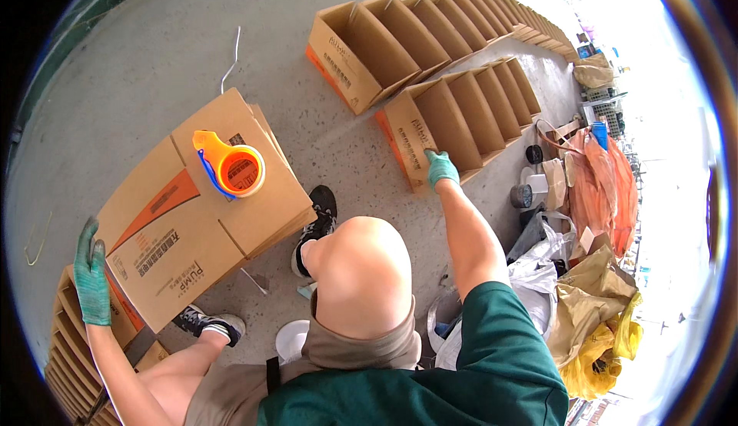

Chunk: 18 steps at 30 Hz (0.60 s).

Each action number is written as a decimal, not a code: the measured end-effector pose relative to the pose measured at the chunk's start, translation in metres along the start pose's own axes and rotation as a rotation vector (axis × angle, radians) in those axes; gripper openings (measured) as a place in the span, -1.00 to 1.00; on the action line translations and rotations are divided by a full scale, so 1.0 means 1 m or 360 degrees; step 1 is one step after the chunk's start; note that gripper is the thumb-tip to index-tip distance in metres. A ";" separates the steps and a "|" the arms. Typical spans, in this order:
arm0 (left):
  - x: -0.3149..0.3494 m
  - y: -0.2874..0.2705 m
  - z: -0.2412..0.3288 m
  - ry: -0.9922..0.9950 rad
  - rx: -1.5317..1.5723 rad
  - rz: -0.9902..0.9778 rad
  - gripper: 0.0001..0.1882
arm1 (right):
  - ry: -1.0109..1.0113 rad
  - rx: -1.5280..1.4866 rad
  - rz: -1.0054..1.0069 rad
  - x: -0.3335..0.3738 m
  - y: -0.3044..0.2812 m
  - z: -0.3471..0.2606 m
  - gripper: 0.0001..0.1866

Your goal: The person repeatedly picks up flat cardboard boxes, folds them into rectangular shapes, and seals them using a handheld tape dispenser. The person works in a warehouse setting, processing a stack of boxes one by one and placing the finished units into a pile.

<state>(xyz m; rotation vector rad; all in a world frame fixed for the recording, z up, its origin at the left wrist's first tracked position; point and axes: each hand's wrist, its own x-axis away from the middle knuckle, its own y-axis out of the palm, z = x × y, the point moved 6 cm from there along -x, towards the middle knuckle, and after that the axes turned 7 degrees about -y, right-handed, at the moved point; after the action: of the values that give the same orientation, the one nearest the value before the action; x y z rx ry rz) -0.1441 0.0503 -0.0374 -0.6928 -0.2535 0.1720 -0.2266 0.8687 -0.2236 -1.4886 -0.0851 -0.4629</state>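
Note:
My left hand [92, 281], in a green knit glove, lies along the left edge of a stack of flattened cardboard boxes [173, 276], its fingers stretched out. On top of that stack rests an orange and blue tape dispenser [212, 146]. My right hand [443, 169], gloved the same way, pinches the upper rim of an open cardboard box [403, 138] with an orange lower band. This box is the nearest of a short row of open boxes [469, 111] standing one against another on the floor.
A longer row of open boxes [384, 42] curves away behind. More cardboard boxes [73, 357] stand at lower left. Right of me lie an orange sack [600, 188], white plastic bags [530, 272] and a yellow bag [596, 361]. A white round stool [292, 339] is near my legs.

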 end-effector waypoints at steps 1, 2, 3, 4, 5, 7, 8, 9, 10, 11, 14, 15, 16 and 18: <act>0.001 -0.002 -0.006 -0.0020 -0.0013 -0.0005 -0.50 | 0.0032 0.0022 -0.0053 -0.010 0.001 0.009 -0.47; 0.002 -0.004 -0.011 -0.0043 -0.0032 -0.0009 -0.51 | 0.0061 0.0042 -0.0110 -0.020 0.000 0.014 -0.48; 0.001 -0.003 -0.015 -0.0057 -0.0043 -0.0024 -0.52 | 0.0332 -0.0151 -0.0081 -0.027 0.002 0.036 -0.44; 0.000 0.000 -0.018 -0.0068 -0.0083 -0.0046 -0.52 | 0.0600 -0.0340 -0.0050 -0.031 0.004 0.057 -0.38; 0.004 -0.005 -0.025 -0.0113 -0.0143 -0.0030 -0.53 | 0.0687 -0.0314 0.0036 -0.037 -0.005 0.051 -0.32; 0.010 -0.013 -0.035 -0.0147 -0.0187 -0.0052 -0.54 | 0.0635 -0.0057 0.0156 -0.048 -0.019 0.060 -0.31; 0.001 -0.006 -0.037 -0.0123 -0.0169 -0.0104 -0.54 | 0.0444 0.0110 0.0126 -0.052 -0.018 0.079 -0.37; -0.006 -0.004 -0.034 -0.0140 -0.0373 -0.0114 -0.54 | 0.0229 0.0279 0.0098 -0.054 -0.019 0.079 -0.43; 0.003 -0.015 -0.037 -0.0234 -0.0613 -0.0074 -0.53 | -0.0155 0.0361 0.0000 -0.063 -0.040 0.023 -0.49; 0.001 -0.018 -0.041 -0.0301 -0.0674 -0.0037 -0.53 | -0.0286 0.0122 -0.0033 -0.067 -0.057 -0.003 -0.55; 0.000 -0.030 -0.082 -0.0532 -0.0473 -0.0007 -0.49 | -0.0837 -0.0448 0.0219 -0.046 -0.140 -0.138 -0.63; 0.006 -0.035 -0.107 -0.0634 -0.0564 -0.0057 -0.49 | -0.1005 -0.0592 0.0159 -0.014 -0.174 -0.203 -0.64; 0.008 -0.040 -0.132 -0.0725 -0.0650 -0.0120 -0.49 | -0.1157 -0.0737 0.0098 0.028 -0.207 -0.265 -0.66; 0.010 -0.041 -0.187 -0.0667 -0.0607 -0.0222 -0.48 | -0.1471 -0.0533 0.0039 0.105 -0.243 -0.358 -0.62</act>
<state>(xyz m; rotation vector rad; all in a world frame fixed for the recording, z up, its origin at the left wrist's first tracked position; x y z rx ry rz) -0.0783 -0.0923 -0.1476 -1.0116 -0.7480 0.1351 -0.2961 0.4933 0.0052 -1.9287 -0.7426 0.2801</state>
